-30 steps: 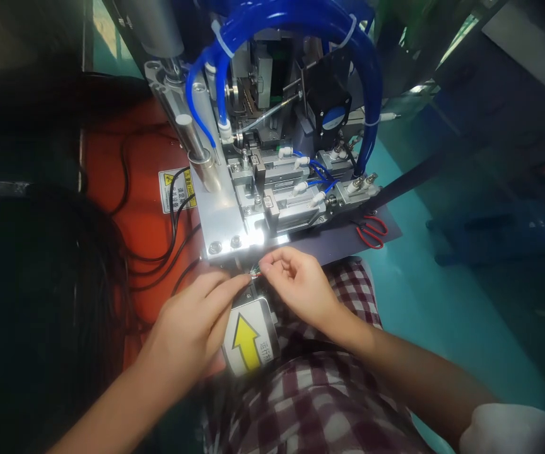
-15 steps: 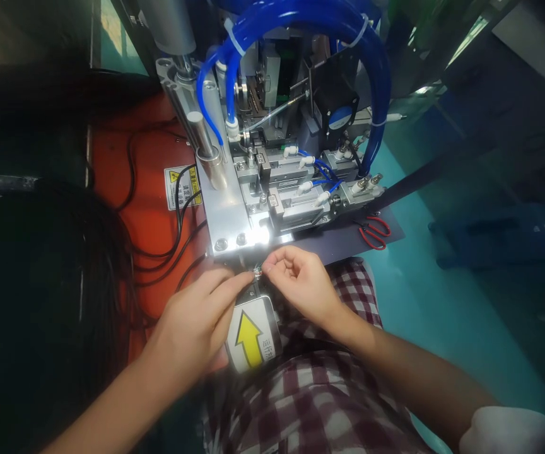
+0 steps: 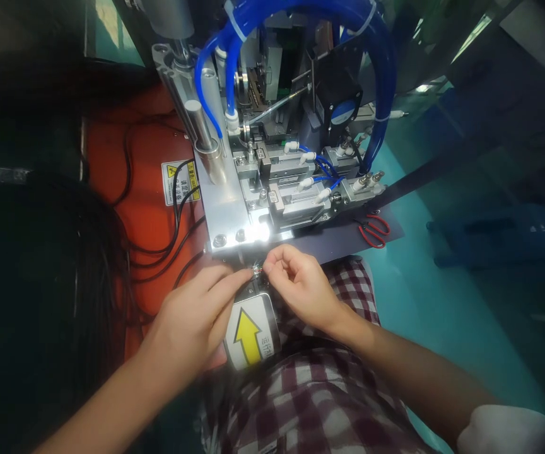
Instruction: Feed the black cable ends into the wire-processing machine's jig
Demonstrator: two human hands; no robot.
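Observation:
Just in front of the machine's bright metal plate [image 3: 228,217], my two hands meet fingertip to fingertip. Between them is a small shiny bunch of thin wires [image 3: 256,270], too small to make out fully. My left hand [image 3: 197,309] is closed, its thumb and forefinger pressed at the left side of the wires. My right hand [image 3: 301,280] pinches at their right side, thumb against forefinger, the other fingers curled. Below the fingertips is a white label with a yellow arrow [image 3: 248,334], partly covered by my left hand.
Ahead stands a machine with pneumatic cylinders [image 3: 296,205] and thick blue air hoses [image 3: 381,82]. Red-handled cutters [image 3: 374,231] lie to the right. Black cables [image 3: 159,252] run over the orange surface [image 3: 106,164] on the left, beside a warning label [image 3: 181,181]. My checkered clothing [image 3: 310,403] is close below.
The view has shifted slightly. Both hands stay together at the thin wires, with hardly any change in their grip.

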